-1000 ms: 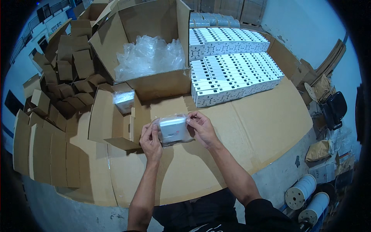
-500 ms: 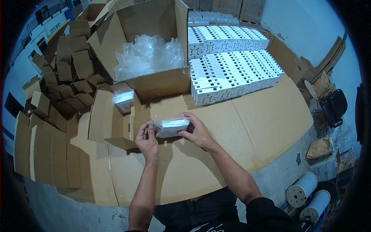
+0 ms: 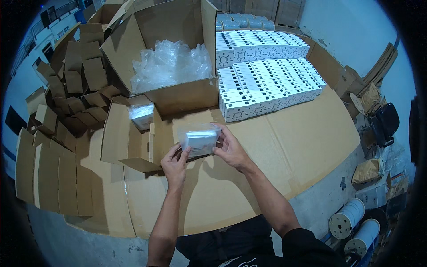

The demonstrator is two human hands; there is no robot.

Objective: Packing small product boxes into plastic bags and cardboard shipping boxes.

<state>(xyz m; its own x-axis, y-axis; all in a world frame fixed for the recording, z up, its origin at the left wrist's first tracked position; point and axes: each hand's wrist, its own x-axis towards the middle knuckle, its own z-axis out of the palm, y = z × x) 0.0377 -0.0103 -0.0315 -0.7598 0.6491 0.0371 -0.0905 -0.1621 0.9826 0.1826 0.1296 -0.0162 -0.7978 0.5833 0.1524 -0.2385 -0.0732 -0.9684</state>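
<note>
Both hands hold a small white flat item wrapped in a clear plastic bag [image 3: 199, 139] above the cardboard-covered table [image 3: 284, 147]. My left hand [image 3: 175, 163] grips its lower left corner. My right hand [image 3: 231, 149] holds its right side, fingers curled over the edge. Just left of the item lies an unfolded small brown carton [image 3: 129, 142], with another bagged white item [image 3: 142, 115] resting on it.
A large open cardboard box [image 3: 178, 89] filled with clear bags stands behind the hands. Rows of white printed boxes [image 3: 267, 84] are stacked at the back right. Folded small cartons [image 3: 75, 89] pile up on the left, flat blanks [image 3: 49, 178] nearer. Two white spools [image 3: 351, 222] stand on the floor at the right.
The bagged item has tilted from edge-on back to facing up, and sits slightly lower and to the right. Both hands kept hold of it.
</note>
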